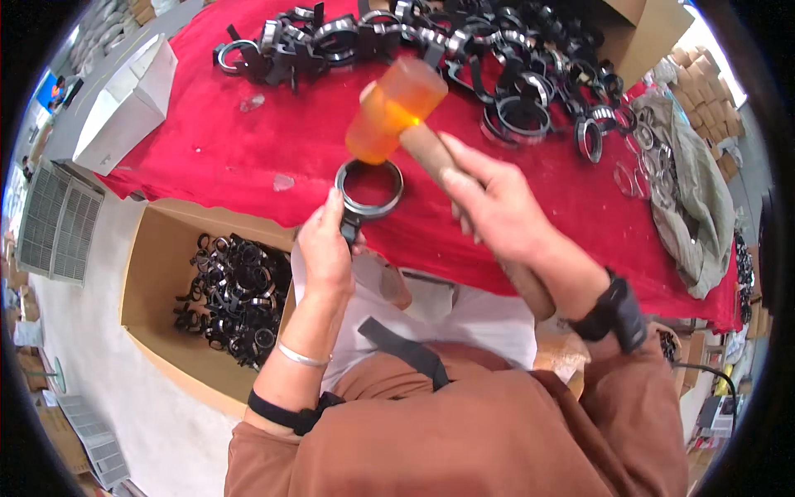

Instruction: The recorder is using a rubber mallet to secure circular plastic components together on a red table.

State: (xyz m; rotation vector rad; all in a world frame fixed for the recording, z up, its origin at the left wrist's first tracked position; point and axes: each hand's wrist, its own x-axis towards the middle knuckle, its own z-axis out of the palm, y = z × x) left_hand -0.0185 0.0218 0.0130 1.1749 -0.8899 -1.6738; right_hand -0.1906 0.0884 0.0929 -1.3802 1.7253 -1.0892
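My left hand (327, 244) grips a black-and-silver ring clamp (397, 192) by its black lower part, near the front edge of the red-covered table. The ring faces up, and red cloth shows through it. In my right hand (505, 195) is a mallet (396, 108) with a translucent orange head, held by its wooden handle. Its head hangs over the far rim of the ring; whether the two touch I cannot tell. The fingers of my right hand wrap round the handle, which runs back toward my wrist.
Many similar black-and-silver ring parts (522, 116) lie heaped along the table's far side. Loose thin rings (627, 178) sit at the right beside a grey-green cloth (683, 215). A cardboard box (157, 273) of ring parts stands at lower left. A white box (132, 103) is at the table's left.
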